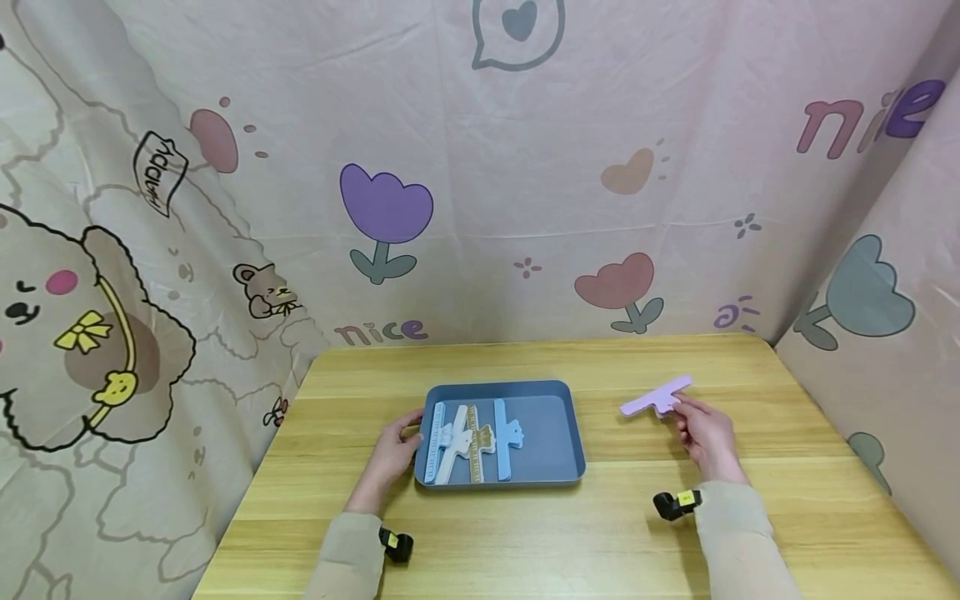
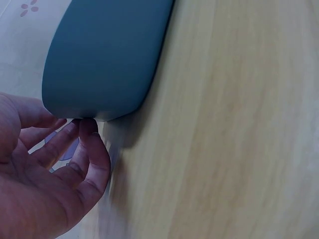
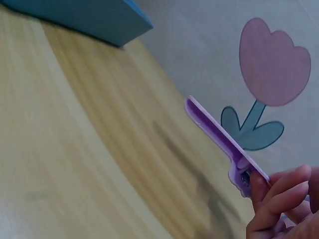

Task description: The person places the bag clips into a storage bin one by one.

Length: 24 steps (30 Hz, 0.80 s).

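Observation:
In the head view, a person's right hand (image 1: 708, 433) pinches a purple long-edged clip (image 1: 651, 402) above the table, to the right of the tray. The right wrist view shows this clip (image 3: 219, 132) from its edge, with the fingertips of the right hand (image 3: 284, 204) at its handle end. At the left end of the blue-grey tray (image 1: 543, 433), the left hand (image 1: 392, 457) grips the wall with curled fingers. Inside the tray lie a pale blue ruler-marked clip (image 1: 433, 450), a slanted white clip (image 1: 452, 454), a gold-toned clip (image 1: 475, 458) and a blue clip (image 1: 502, 442).
A light wooden table (image 1: 600, 542) carries the tray. Printed fabric (image 1: 480, 283) hangs behind the table and along both sides. Small black wrist cameras sit on both sleeves.

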Tool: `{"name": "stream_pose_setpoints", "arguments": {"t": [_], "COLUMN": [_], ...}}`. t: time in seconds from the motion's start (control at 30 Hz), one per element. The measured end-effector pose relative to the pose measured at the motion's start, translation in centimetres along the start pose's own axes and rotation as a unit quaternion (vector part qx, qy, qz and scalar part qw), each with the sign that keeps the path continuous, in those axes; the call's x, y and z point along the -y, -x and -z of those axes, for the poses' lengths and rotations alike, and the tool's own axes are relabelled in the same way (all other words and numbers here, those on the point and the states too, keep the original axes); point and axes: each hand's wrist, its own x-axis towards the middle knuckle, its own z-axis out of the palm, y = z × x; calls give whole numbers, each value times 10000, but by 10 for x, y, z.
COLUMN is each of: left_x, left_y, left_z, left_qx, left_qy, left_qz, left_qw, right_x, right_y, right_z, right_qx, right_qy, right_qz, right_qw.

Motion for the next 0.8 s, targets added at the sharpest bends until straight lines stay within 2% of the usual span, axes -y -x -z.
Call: {"name": "stream_pose_setpoints", "arguments": {"t": [0.2,0.4,0.57,0.8], "left_x": [0,1,0,0], "left_y": [-1,-1,-1,-1], "left_z": [-1,-1,-1,-1], "left_qx": [46,67,49,50], "left_qy": [-9,31,-1,38], "left_qz": [65,119,105,112], "left_qw": [10000,9999,9999,9999], "right_x": [10,19,21,19], "right_y": [8,16,20,26], "right_z": [-10,-21,-33,-50], "right_qx": [506,948,1086,1388], "right_qy": [345,673,1132,1359], "right_qz": [204,471,802,940], "right_qw": [9979,9921,9844,9764]}}
